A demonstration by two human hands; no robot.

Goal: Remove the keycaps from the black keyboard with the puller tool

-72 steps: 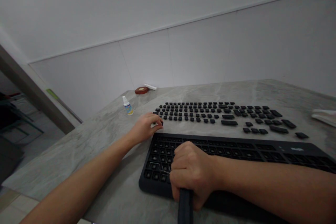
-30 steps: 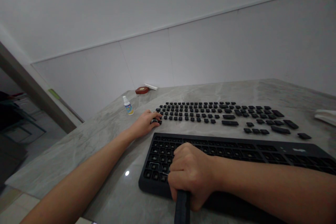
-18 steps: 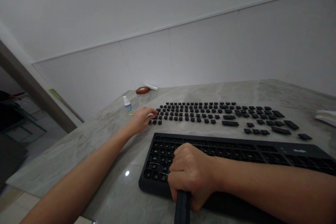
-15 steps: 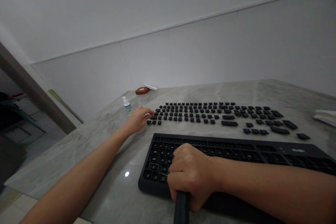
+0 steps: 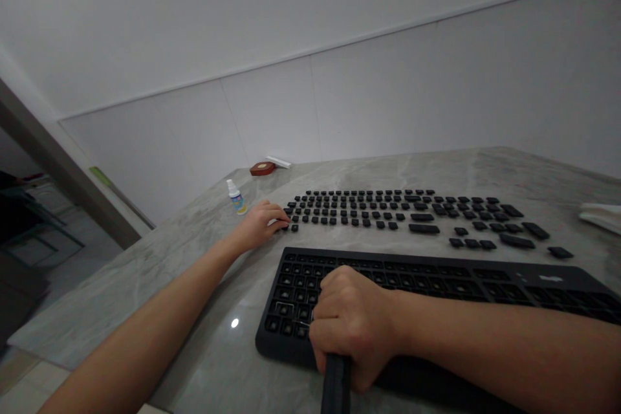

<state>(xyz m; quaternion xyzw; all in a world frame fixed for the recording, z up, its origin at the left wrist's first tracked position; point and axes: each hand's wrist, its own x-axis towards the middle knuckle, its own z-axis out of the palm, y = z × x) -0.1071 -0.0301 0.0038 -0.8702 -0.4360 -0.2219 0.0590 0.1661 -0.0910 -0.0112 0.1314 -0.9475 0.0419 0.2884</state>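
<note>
My left hand (image 5: 264,225) reaches to the left end of the rows of loose black keycaps (image 5: 343,213), laid out on the grey marbled table. Its thumb and fingers are drawn together beside the front-left keycap (image 5: 294,228); what lies between the fingertips is hidden. My right hand (image 5: 352,323) is a fist around the black handle (image 5: 336,385) of a tool and rests over the left part of a black keyboard base (image 5: 478,265). A thin metal piece (image 5: 303,323) shows at the fist's left side. The keyboard's key sockets lie bare.
A small white-capped spray bottle (image 5: 236,196) stands left of the keycaps. Farther back, near the wall, are a reddish-brown box (image 5: 262,169) and a flat white object (image 5: 278,161). Something white (image 5: 601,215) lies at the right edge. The table's left edge drops to the floor.
My left hand has shifted slightly right and toward me, from the keycaps' left side to the front-left one. My right hand with the tool and the keyboard base look unmoved.
</note>
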